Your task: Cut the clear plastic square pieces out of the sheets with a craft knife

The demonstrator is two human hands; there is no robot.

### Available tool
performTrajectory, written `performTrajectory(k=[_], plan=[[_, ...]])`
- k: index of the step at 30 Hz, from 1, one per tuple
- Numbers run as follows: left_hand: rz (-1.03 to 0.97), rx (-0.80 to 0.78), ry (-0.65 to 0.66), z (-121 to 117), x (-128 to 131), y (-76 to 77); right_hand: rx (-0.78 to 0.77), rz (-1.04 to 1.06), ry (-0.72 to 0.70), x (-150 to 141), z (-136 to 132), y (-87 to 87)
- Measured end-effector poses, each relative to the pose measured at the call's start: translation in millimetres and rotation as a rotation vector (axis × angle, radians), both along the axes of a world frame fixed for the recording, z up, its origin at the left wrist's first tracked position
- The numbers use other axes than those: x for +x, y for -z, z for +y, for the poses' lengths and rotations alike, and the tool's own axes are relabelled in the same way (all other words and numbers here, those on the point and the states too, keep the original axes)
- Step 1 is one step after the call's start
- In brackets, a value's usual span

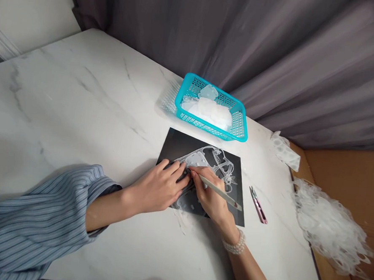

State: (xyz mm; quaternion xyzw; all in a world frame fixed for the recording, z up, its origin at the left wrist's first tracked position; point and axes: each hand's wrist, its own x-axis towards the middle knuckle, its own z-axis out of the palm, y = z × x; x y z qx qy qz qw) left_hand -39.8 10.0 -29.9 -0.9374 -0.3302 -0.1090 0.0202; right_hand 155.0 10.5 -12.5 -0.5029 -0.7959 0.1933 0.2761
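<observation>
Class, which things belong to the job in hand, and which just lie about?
Job in hand:
right hand, holding pale tool
left hand, on clear plastic
black mat, underneath

Untouched, probably lying about:
pink snips
white scrap
clear scraps
blue basket of white pieces, possibly related

A white table (91,96) with grey marble veining fills the middle, reaching out to 9 and 6 o'clock. Beyond it a dull purple-grey curtain (181,30) hangs in folds from 11 to 2 o'clock, darker than the pale wall (33,10) with moulded trim (4,40) at 10.
</observation>
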Motion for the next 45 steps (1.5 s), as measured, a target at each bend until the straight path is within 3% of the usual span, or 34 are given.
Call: performTrajectory(k=[7,12,16,24,28,31,34,39,42,45], plan=[[0.015,0.006,0.004,0.2,-0.9,-0.2,0.043,-0.008,-0.03,15.0,-23.3,8.9],[0.028,0.001,0.012,0.1,-0.9,-4.8,0.158,-0.129,-0.174,17.2,-13.9,28.0],[0.005,0.0,0.005,-0.1,-0.6,-1.9,0.144,-0.175,-0.118,14.6,-8.3,35.0],[-0.06,-0.04,-0.061,-1.4,-1.3,6.4,0.118,-0.29,-0.195,4.9,-6.8,13.6],[-0.086,-0.045,-0.058,-1.8,-1.9,12.6,0.031,-0.096,-0.18,3.9,3.4,9.8],[-0.092,-0.033,-0.054,-2.3,-2.3,14.0,-0.018,0.208,0.031,29.3,15.9,11.2],[-0.07,-0.039,-0.061,-3.2,-1.6,11.0,0.03,0.351,0.261,85.5,27.4,5.7],[-0.054,-0.039,-0.048,-2.6,0.3,6.8,0.023,0.481,0.407,175.3,26.0,-7.0],[-0.094,-0.079,-0.055,-1.5,-1.2,5.6,-0.022,0.543,0.423,183.7,14.6,-8.5],[-0.239,-0.189,-0.058,-0.2,-0.2,-4.8,-0.083,0.599,0.416,159.6,5.4,-12.4]])
